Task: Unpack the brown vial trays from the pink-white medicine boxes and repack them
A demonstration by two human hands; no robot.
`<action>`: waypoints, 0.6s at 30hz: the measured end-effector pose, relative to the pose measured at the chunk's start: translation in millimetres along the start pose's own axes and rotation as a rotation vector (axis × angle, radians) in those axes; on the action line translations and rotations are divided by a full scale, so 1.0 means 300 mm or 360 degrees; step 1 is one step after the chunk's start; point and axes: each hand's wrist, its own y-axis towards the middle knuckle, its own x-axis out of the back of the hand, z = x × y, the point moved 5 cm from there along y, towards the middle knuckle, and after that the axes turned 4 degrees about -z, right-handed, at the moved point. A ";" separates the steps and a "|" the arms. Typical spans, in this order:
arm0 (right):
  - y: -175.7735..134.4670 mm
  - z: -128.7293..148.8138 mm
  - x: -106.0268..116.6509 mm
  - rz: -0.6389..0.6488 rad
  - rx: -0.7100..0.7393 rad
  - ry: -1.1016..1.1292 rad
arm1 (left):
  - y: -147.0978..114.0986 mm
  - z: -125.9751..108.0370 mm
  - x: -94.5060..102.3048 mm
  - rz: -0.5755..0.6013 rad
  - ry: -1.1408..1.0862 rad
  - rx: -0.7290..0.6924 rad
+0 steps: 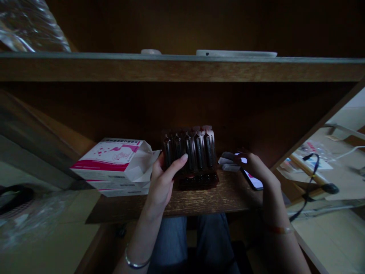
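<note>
My left hand [164,177] is closed around a strip of dark brown plastic ampoules [188,148], its thumb across the front. The strip stands upright, with several ampoules side by side. Below it, more dark brown ampoules [199,179] lie on the wooden shelf [196,201]. To the right, my right hand [255,165] is closed on small greyish-white flat pieces [229,161], whose kind I cannot make out. A phone [255,182] with a lit screen lies under that hand, partly hidden. White and pink cartons [114,156] are stacked left of my left hand; the top one's end flap is open.
An upper shelf [171,70] crosses above my hands, carrying a flat white object [236,53] and a small rounded one [151,51]. Clear plastic wrapping [31,26] is at upper left. At right, a dark cable [309,190] hangs by a side table [345,163].
</note>
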 end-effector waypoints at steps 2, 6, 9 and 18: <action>0.002 0.020 0.015 -0.0052 0.0038 0.0047 | 0.001 0.001 0.002 -0.0003 0.0012 -0.0003; -0.008 0.103 0.091 -0.0303 0.0123 0.0514 | 0.002 0.005 0.010 0.0005 0.0017 -0.0010; -0.037 0.179 0.166 -0.0522 0.0028 0.0912 | -0.003 0.006 0.012 0.0013 0.0021 -0.0011; -0.111 0.448 0.232 -0.0408 0.0135 0.1291 | -0.039 0.052 -0.007 0.0034 0.0119 0.0067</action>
